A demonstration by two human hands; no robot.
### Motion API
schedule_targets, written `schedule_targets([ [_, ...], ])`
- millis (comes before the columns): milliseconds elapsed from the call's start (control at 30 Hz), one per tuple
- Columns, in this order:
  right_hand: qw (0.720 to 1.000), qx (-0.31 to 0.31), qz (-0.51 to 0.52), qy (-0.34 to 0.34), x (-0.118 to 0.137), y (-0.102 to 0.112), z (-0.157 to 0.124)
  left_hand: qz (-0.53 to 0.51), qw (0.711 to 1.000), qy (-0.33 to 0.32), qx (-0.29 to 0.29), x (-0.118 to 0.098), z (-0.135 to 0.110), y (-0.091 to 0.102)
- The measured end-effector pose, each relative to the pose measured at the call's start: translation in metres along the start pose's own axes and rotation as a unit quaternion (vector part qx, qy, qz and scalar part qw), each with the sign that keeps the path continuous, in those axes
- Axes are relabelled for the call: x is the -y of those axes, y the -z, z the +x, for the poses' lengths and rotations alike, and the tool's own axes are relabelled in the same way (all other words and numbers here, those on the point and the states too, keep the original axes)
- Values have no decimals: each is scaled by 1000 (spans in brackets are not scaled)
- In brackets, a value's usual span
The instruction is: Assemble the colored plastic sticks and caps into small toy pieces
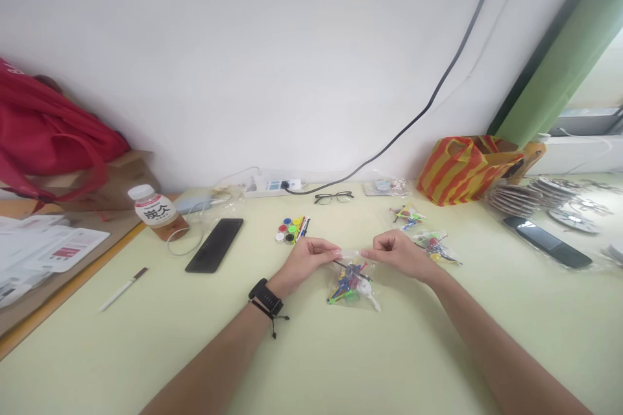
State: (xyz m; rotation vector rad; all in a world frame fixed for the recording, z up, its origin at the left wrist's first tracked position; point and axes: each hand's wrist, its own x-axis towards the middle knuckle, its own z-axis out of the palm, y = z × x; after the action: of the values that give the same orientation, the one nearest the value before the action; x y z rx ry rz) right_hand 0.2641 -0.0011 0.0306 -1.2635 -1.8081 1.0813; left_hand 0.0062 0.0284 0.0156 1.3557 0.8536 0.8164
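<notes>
Clear bag point(352, 256) of coloured plastic pieces point(351, 279), pinched by left hand point(306, 260) and right hand point(403, 253), bottle point(154, 209) of brown drink point(173, 227) near table's point(341, 363) left edge, striped bag point(452, 172) near back edge.

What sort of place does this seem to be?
Likely an indoor worktable against a white wall, perhaps in a small workshop or office; the power strip, black smartphone and handheld clear plastic bag of colourful parts suggest this.
</notes>
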Motion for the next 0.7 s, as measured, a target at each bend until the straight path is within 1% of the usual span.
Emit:
schedule_targets([
  [133, 1000, -4, -1, -3, -2, 2, -1, -8, 1000, 7, 2, 1, 1, 1],
  [233, 999, -29, -26, -6, -4, 1, 0, 3, 1000, 0, -2, 2, 2, 2],
  [333, 997, -66, -44, 9, -3, -7, 2, 11, 1000, -7, -7, 2, 1, 1],
  [400, 997, -73, -35, 18, 0, -15, 2, 10, 1000, -12, -5, 2, 1, 0],
  [433, 997, -65, -24, 21, 2, -19, 2, 10, 1000, -13, -3, 2, 1, 0],
  [500, 999, -26, 3, 26, 5, -25, 2, 11, 1000, -16, -2, 2, 1, -1],
  [567, 1000, 7, 15, 26, 6, -27, 1, 7, 1000, -18, -8, 2, 1, -1],
  [633, 1000, 10, 4, 21, 6, -23, 1, -1, 1000, -22, -21, 2, 2, -1],
  [700, 1000, -4, -11, 15, 4, -17, 1, -7, 999, -28, -32, 2, 3, -1],
])
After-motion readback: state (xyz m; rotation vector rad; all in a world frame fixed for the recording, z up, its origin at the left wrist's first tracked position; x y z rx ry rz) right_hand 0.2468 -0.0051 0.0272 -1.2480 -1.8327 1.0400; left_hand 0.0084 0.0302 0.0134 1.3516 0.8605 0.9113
